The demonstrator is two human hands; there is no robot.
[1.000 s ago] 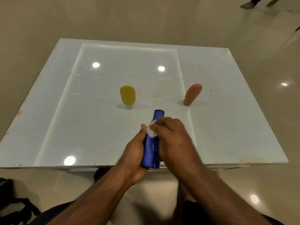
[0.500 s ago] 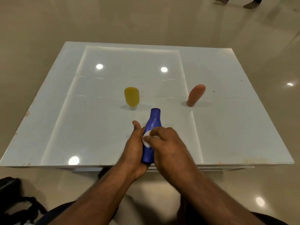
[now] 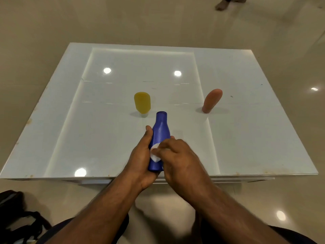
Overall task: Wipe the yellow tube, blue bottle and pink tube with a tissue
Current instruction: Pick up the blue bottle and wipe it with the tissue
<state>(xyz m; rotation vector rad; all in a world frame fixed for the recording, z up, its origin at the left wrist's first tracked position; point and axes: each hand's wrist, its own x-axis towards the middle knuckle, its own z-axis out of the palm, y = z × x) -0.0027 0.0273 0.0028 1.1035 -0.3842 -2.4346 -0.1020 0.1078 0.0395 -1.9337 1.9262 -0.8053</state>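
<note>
My left hand (image 3: 140, 155) grips the lower body of the blue bottle (image 3: 160, 131), holding it tilted above the table's near edge with its neck pointing away from me. My right hand (image 3: 177, 155) pinches a white tissue (image 3: 154, 153) and presses it against the bottle's lower body. The yellow tube (image 3: 142, 102) stands on its cap in the middle of the table. To its right, the pink tube (image 3: 212, 100) stands on its cap and appears to lean right.
The white glossy table (image 3: 255, 138) has a raised border strip along its right side. A dark bag (image 3: 15, 217) lies on the floor at lower left. A person's foot (image 3: 222, 5) shows on the floor at the far top.
My right hand slid the tissue down the bottle from near the neck to the lower body. More of the bottle's neck and shoulder now shows. My left hand kept its grip.
</note>
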